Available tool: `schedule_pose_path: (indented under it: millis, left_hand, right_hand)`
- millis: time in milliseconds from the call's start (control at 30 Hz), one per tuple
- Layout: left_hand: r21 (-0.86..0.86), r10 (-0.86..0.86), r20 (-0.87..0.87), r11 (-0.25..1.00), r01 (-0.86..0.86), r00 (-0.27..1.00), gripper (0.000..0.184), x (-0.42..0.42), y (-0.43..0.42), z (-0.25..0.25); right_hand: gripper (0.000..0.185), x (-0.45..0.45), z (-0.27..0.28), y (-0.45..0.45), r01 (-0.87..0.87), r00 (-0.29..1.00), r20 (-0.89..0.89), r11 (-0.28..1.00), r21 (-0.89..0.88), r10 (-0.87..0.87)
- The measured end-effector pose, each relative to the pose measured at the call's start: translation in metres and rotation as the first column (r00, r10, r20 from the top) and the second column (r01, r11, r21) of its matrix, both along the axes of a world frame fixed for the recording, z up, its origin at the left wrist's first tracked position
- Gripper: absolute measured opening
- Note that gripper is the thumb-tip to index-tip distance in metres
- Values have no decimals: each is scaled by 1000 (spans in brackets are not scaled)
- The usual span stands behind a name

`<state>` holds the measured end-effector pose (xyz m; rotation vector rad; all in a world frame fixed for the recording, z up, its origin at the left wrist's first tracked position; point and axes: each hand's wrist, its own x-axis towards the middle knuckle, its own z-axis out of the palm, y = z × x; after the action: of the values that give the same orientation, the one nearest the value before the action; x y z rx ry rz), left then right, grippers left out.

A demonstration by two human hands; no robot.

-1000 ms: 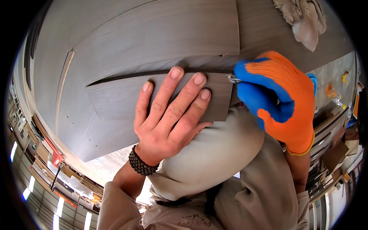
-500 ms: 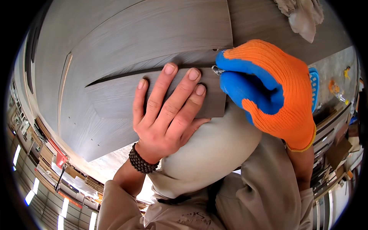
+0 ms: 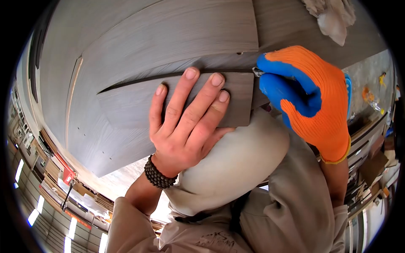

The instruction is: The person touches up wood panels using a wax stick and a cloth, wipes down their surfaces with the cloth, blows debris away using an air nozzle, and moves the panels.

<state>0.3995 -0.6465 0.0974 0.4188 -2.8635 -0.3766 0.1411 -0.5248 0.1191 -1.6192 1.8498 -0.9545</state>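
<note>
A narrow grey board (image 3: 238, 99) lies across a raised knee, over larger grey panels. My left hand (image 3: 185, 116), bare and with a beaded bracelet at the wrist, rests flat on this board with its fingers spread. At the board's upper right corner is my right hand (image 3: 306, 95), in an orange and blue glove. Its thumb and forefinger pinch a small metallic piece (image 3: 257, 71), mostly hidden by the glove. A dark gap runs along the narrow board's upper edge.
A wide grey panel (image 3: 190, 29) lies beyond the narrow board. A crumpled cloth (image 3: 333, 21) sits at the upper right. On the floor at the right are a plastic bottle (image 3: 371, 100) and a blue object (image 3: 348, 90) behind the glove. Stacked boards stand at both sides.
My right hand moved left along the board's upper edge with the metallic piece, then back right to the corner. My left hand stays on the board.
</note>
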Motion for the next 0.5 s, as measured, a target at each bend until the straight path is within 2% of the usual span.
schedule_pose_path:
  millis: [33,100,133,200,233,267,300,400,500]
  left_hand:
    - [4,2,-4,1000,-1,1000,60,-1,-1,-1]
    - [4,-2,-4,1000,2,1000,60,-2,-1,0]
    - [6,3,5,1000,-3,1000,61,-1,-2,2]
    - [-21,-24,14,999,24,1000,61,-9,-10,13]
    - [29,-31,38,999,30,999,62,-14,-13,20]
    - [85,-44,65,996,38,997,63,-18,-16,29]
    - [51,-67,100,997,62,993,63,-25,-23,33]
    - [-62,-123,97,990,130,988,61,-30,-31,22]
    - [-70,-145,117,986,153,983,55,-33,-35,21]
  right_hand:
    - [31,3,3,0,52,990,131,996,68,-60]
    - [30,2,3,3,98,959,253,986,138,-131]
    - [30,0,-3,6,208,917,335,976,63,-217]
    - [31,2,-10,12,316,860,428,949,-17,-278]
    - [31,6,-11,16,383,808,482,924,7,-338]
    - [32,9,-11,18,417,776,512,909,22,-368]
    - [32,11,-10,19,450,742,541,892,38,-397]
    - [31,10,-12,18,454,771,492,891,20,-404]
    - [32,9,-9,15,438,763,540,899,-27,-355]
